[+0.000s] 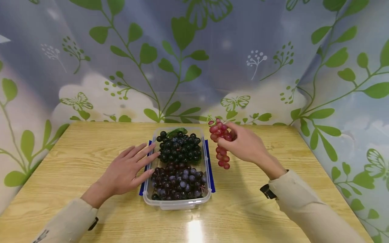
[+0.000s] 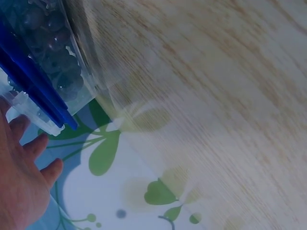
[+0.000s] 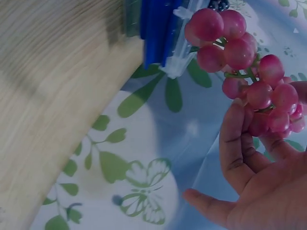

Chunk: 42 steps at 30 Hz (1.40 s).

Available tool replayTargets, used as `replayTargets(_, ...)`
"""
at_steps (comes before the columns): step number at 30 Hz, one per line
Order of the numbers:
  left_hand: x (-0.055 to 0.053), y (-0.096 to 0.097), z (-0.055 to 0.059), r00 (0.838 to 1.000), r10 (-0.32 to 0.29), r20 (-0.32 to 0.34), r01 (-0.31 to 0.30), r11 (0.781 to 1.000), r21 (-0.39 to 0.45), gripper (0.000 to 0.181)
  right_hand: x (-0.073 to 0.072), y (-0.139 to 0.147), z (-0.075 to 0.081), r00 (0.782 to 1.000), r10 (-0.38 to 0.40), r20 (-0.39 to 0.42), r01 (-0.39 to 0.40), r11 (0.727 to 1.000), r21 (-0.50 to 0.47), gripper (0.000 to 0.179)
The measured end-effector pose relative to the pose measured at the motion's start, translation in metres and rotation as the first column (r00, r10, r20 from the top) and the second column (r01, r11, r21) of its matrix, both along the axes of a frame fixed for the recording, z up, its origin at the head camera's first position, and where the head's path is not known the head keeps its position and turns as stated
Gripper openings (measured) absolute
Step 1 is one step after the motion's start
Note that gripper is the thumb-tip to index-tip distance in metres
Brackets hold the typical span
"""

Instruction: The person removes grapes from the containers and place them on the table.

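My right hand (image 1: 247,143) pinches a bunch of red grapes (image 1: 221,130) near its upper part, beside the right edge of a clear plastic container (image 1: 176,204). The bunch hangs down in the head view; in the right wrist view its pink-red grapes (image 3: 259,93) show between thumb and fingers. My left hand (image 1: 127,170) lies with fingers spread and straight at the container's left rim, fingertips over the edge. Inside the container, a dark green-black grape bunch (image 1: 180,148) with a leaf fills the far half. A purple-black grape bunch (image 1: 179,182) fills the near half.
Blue side clips (image 1: 210,168) hang folded down along the container's long sides. It stands on a wooden table (image 1: 100,148). Behind the table rises a curtain (image 1: 225,67) printed with green leaves and butterflies. A dark strap (image 1: 268,191) shows at my right sleeve.
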<state>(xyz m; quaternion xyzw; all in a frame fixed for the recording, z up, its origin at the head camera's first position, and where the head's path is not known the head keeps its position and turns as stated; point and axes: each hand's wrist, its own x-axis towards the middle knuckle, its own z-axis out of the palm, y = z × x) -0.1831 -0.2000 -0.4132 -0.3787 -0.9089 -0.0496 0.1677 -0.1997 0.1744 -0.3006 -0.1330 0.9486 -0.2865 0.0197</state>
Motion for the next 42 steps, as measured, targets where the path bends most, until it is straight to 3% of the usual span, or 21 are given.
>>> replayTargets(8, -0.001, -0.001, 0.0, 1.0, -0.007, -0.027, 0.006, 1.0, -0.005, 0.057, 0.0, 0.014, -0.022, 0.996, -0.051, 0.077, 0.048, 0.998, 0.042, 0.046)
replayTargets(19, 0.0, -0.001, 0.001, 1.0, 0.001, -0.007, -0.001, 1.0, -0.009, 0.057, -0.001, 0.022, -0.058, 0.979, -0.1, 0.176, 0.088, 0.993, 0.074, 0.059)
replayTargets(30, 0.001, 0.0, 0.0, 1.0, -0.005, -0.011, 0.005, 1.0, 0.013, 0.056, -0.003, 0.018, -0.073, 0.976, -0.111, 0.187, 0.079, 0.982, 0.169, 0.071)
replayTargets(42, 0.001, -0.001, -0.002, 1.0, -0.006, 0.004, 0.006, 1.0, 0.026, 0.056, -0.009, 0.01, -0.079, 0.969, -0.117, 0.218, 0.055, 0.961, 0.272, 0.074)
